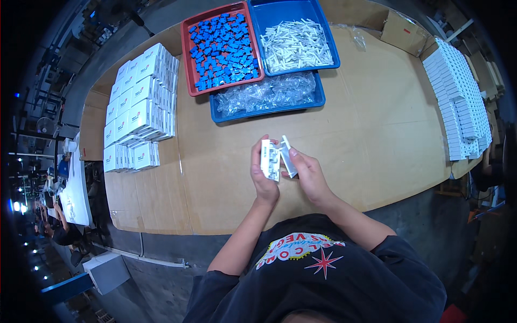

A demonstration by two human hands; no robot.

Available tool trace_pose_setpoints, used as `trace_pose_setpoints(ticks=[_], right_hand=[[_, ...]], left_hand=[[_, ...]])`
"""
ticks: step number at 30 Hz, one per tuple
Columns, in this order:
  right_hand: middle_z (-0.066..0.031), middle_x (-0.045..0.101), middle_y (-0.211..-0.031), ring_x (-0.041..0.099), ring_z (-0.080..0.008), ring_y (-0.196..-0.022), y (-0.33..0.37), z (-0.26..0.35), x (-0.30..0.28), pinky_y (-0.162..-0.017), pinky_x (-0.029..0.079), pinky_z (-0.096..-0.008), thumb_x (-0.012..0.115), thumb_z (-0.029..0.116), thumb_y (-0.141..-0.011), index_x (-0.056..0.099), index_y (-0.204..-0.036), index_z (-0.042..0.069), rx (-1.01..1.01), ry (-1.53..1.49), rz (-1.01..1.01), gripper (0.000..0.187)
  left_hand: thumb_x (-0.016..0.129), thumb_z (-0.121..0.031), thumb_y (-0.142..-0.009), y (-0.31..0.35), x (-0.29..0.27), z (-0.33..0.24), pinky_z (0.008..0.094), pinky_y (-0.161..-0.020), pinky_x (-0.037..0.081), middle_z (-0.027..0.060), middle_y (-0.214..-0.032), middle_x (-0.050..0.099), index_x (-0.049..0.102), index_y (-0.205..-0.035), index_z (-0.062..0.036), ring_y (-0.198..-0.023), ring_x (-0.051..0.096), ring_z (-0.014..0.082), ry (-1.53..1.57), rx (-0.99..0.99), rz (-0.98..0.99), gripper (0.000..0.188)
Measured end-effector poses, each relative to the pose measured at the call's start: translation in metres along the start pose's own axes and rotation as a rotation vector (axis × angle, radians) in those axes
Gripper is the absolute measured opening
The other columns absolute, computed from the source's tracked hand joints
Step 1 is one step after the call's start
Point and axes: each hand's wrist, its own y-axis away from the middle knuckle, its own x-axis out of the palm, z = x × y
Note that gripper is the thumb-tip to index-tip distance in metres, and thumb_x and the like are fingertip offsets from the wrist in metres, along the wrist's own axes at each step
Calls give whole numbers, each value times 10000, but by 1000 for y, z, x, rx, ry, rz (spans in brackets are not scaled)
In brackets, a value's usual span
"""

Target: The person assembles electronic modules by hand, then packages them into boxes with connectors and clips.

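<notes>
Over the near middle of the table, my left hand (263,175) is closed around a small white box (270,160) with dark print along its side. My right hand (309,175) grips a thin white-and-grey panel (288,156) between thumb and fingers. The panel leans right up against the box, and the two form a narrow V. Whether the panel is the box's lid or a separate piece, I cannot tell. Parts of my fingers are hidden behind both pieces.
Beyond my hands stand a red tray (189,67) of blue clip-like parts, a blue tray (335,54) of white sticks and another blue tray (269,111) of clear plastic bags. White boxes (140,107) are stacked at left. More white cartons (455,102) line the right edge.
</notes>
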Motion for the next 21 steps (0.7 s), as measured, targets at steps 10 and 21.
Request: trace_pose_setpoints(ticks=[10,21], right_hand=[[-104,723,-988,664,-148,-881,-34,-20,-55,-818,524,-314,540,156,-1069,661,-1185,-23,-207,363,-103,245],[-211,614,-1387,558,-413,-1320,-14,-15,-65,-1086,469,-492,674,115,-948,691,-1178,35,-630,1105,-329,245]], left_hand=[[349,-206,-1062,-8,-8,-2,381,-1131,434,206,-1451,559,367,-1563,-12,-1308,570,266,-24,-122,-108,538],[624,-72,-957,0,-73,-10,513,-1172,391,184,-1455,563,672,-1335,-92,-1341,533,385,-1124,228,59,381]])
